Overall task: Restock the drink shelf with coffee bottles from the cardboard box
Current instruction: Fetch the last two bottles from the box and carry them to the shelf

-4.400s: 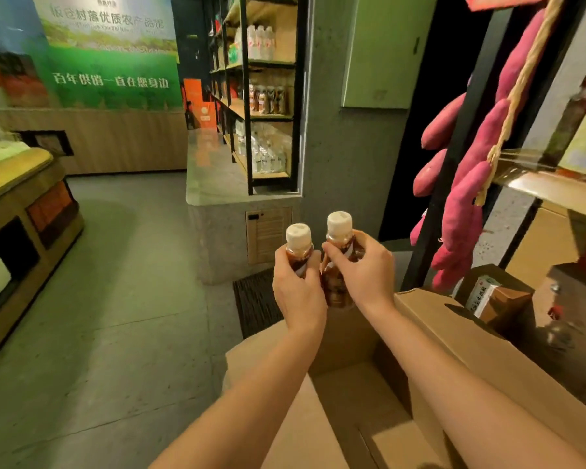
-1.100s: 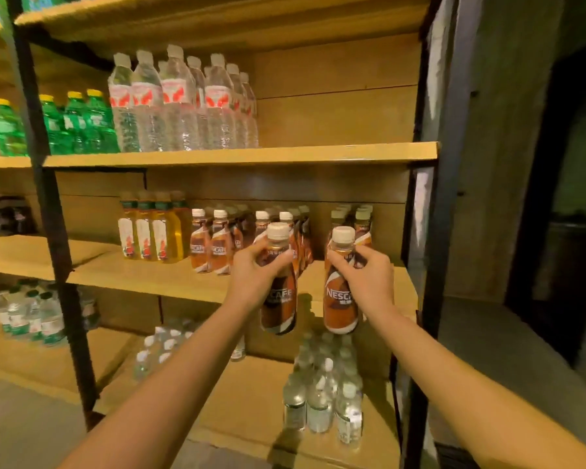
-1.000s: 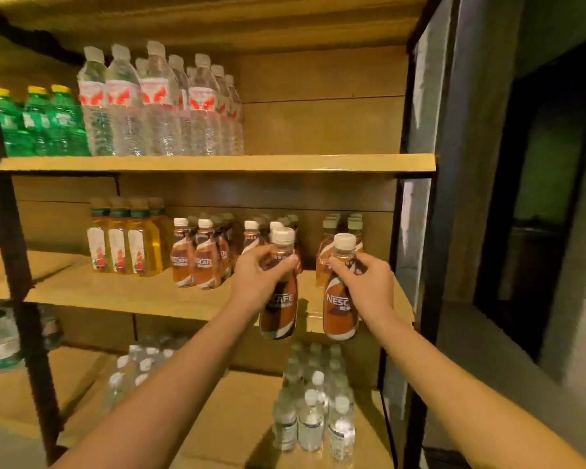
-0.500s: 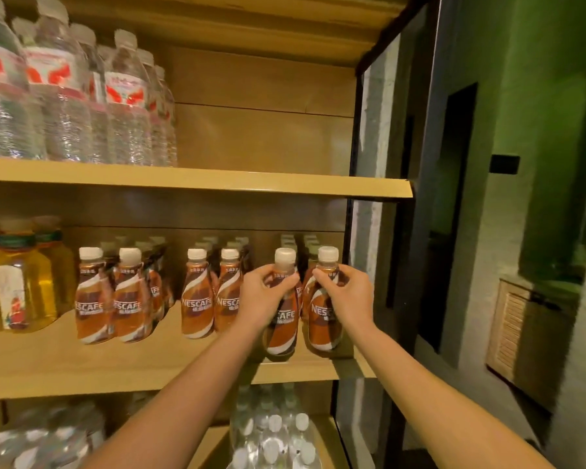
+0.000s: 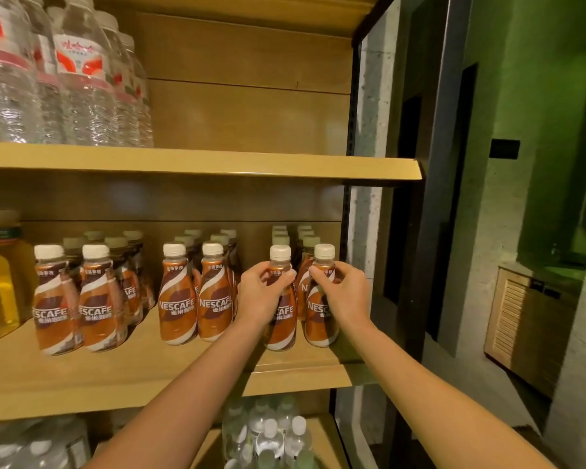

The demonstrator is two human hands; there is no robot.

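Shelf [image 5: 183,377] front: hands [image 5: 259,296] [image 5: 347,296] grip two upright coffee bottles [image 5: 283,330] [image 5: 320,319].

Brown-and-white swirled coffee bottles [image 5: 178,299], white caps [image 5: 174,250]

1 head view — close, facing shelf [image 5: 149,377].
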